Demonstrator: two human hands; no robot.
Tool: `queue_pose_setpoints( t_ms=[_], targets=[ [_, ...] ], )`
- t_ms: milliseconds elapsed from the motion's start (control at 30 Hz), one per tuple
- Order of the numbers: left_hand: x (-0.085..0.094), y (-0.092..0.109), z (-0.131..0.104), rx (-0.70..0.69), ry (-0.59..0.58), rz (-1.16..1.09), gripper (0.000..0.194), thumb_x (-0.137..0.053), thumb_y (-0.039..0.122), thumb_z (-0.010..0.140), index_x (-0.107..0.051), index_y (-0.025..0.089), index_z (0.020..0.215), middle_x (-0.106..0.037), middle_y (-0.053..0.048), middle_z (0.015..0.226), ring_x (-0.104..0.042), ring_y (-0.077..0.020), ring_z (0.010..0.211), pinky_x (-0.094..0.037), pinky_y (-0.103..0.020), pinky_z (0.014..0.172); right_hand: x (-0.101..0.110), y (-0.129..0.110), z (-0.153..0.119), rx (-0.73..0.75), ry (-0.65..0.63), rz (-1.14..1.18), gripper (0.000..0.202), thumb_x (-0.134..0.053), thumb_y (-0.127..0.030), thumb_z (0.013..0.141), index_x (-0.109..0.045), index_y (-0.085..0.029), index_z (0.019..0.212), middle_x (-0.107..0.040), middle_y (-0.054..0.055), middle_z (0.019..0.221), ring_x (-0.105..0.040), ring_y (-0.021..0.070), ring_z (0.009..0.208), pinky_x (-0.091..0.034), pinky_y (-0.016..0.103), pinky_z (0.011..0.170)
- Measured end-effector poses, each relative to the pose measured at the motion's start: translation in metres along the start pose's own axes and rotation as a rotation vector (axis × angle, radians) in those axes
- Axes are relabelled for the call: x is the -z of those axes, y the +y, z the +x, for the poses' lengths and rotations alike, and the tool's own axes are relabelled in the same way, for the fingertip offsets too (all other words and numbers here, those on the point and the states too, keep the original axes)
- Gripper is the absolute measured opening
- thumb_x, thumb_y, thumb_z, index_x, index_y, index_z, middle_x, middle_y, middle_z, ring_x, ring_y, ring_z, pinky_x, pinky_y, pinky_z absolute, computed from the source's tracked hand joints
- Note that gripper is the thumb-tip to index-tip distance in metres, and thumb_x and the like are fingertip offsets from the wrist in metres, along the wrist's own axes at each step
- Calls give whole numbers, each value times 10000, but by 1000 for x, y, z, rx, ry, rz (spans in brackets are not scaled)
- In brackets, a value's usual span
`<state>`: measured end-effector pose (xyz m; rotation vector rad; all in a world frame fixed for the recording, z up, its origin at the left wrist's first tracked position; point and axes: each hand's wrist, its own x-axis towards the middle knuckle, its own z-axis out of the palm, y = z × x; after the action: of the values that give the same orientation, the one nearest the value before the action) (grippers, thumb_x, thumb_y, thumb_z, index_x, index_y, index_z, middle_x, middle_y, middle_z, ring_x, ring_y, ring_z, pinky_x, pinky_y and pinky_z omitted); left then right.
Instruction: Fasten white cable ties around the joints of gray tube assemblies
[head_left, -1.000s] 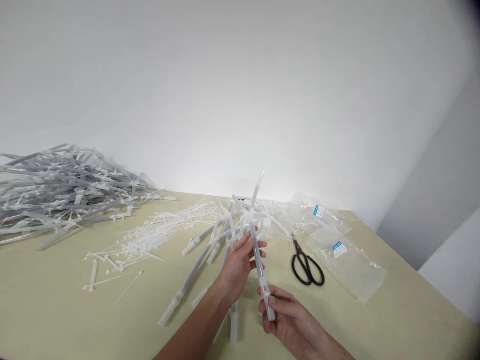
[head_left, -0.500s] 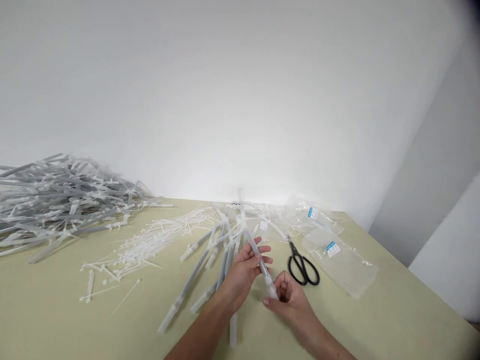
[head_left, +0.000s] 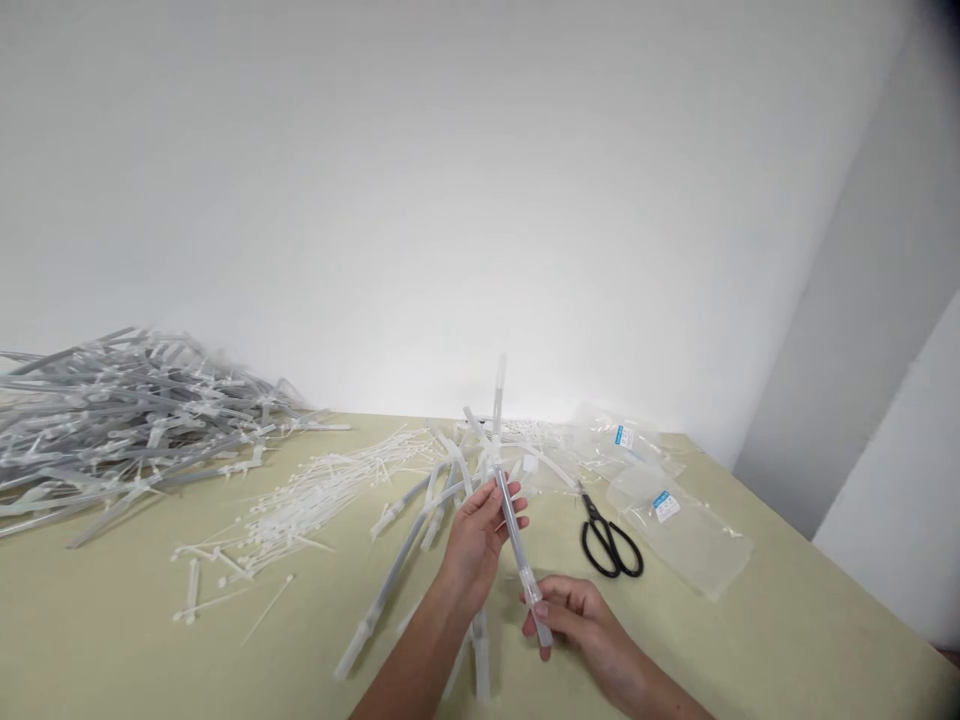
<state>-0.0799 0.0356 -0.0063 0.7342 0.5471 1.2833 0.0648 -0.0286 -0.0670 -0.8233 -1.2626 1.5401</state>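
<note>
A grey tube with clear, translucent end pieces (head_left: 514, 525) is held up between my two hands, tilted with its lower end toward me. My left hand (head_left: 476, 535) grips its upper middle, thumb on top and fingers behind. Near the lower end, my right hand (head_left: 574, 620) pinches the tube around the clear sleeve. Translucent branches (head_left: 499, 390) stand out past the left hand at the far end; how they join is hard to make out. Several similar grey tubes (head_left: 397, 560) lie on the table beneath and left of my left hand, partly hidden by the forearm.
A large heap of grey tube pieces (head_left: 150, 420) fills the table's far left. White cable ties (head_left: 315, 495) are spread nearer the middle. Black-handled scissors (head_left: 611, 540) lie right of my hands, beside clear plastic bags (head_left: 690, 540) with blue labels. A white wall (head_left: 480, 200) rises behind.
The held tube has come up straighter, its far branches now clearer. My right hand has shifted slightly down, its fingers now around the tube's lower end. The whole view has moved a little.
</note>
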Motion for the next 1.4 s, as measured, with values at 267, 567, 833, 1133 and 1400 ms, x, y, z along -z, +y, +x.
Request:
queue_pose_setpoints(
  t_ms=[267, 567, 833, 1133, 1400],
  targets=[
    [12, -2, 7, 35, 86, -6, 361, -757, 284, 673, -644, 216, 1009, -661, -45, 1025, -617, -120, 743, -463, -269, 693, -1, -5, 1, 56, -66, -100, 369, -625, -474, 786, -691, -132, 907, -689, 99, 823, -623, 180, 643, -456, 329, 649],
    [13, -1, 7, 27, 52, -6, 335, -765, 291, 659, -663, 198, 965, -650, -52, 1023, -593, -119, 738, -443, -263, 696, 0, -3, 5, 53, 75, -149, 415, -605, -520, 784, -685, -135, 918, -684, 81, 784, -595, 159, 599, -447, 311, 620],
    [15, -1, 7, 26, 74, -19, 376, -792, 270, 622, -645, 214, 963, -668, -27, 952, -576, -100, 672, -434, -261, 696, -11, -8, 8, 0, 26, -130, 399, -661, -536, 720, -627, -146, 795, -640, 31, 676, -570, 143, 544, -439, 297, 581],
    [15, 0, 9, 17, 101, 31, 344, -790, 274, 622, -675, 182, 932, -683, -59, 928, -580, -117, 657, -428, -269, 671, -6, 9, 15, -11, -36, -65, 311, -653, -455, 769, -578, -155, 803, -621, 12, 642, -560, 127, 515, -437, 283, 555],
    [20, 2, 15, -63, 180, 114, 366, -766, 312, 651, -673, 186, 982, -679, -62, 967, -587, -123, 683, -426, -263, 654, -3, 5, 12, -57, -17, -57, 381, -686, -448, 742, -645, -146, 971, -658, 66, 787, -597, 144, 583, -481, 308, 596]
  ],
)
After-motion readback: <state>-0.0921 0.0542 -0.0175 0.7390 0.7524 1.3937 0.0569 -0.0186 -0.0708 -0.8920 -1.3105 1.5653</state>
